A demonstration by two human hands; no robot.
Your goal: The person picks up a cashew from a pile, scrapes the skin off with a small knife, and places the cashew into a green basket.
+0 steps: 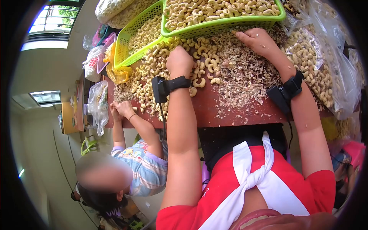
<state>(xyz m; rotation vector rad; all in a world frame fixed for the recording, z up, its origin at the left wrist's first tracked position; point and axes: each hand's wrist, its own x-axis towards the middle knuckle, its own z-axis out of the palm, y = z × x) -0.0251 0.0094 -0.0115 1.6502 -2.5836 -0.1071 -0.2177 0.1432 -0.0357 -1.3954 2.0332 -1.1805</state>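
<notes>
While both bare arms reach out over the dark red table (209, 109), the left hand (179, 61) sits curled into a loose fist, knuckles up, among the loose cashew kernels (201, 65) spread across the tabletop. Whether it grips a nut inside the fist cannot be told. The right hand (257, 41) lies palm down with its fingers stretched out flat, holding nothing, and rests on a heap of cashew skins (245, 76) and broken bits, its fingertips just at the wall of the nearer green basket (222, 25). That basket is full of kernels. A second green basket (132, 42) stands tilted beside it to the left, also with cashews in it. The loose kernels lie between the two hands and trail off to the left, while the skins spread under and below the right hand. Each wrist carries a black strap with a small black device: one (161, 88) on the left, one (281, 96) on the right. A clear plastic bag of cashews (312, 65) lies just beside the right forearm. At the table's left edge, a co-worker's hands (120, 109) are drawn together over a few kernels.
</notes>
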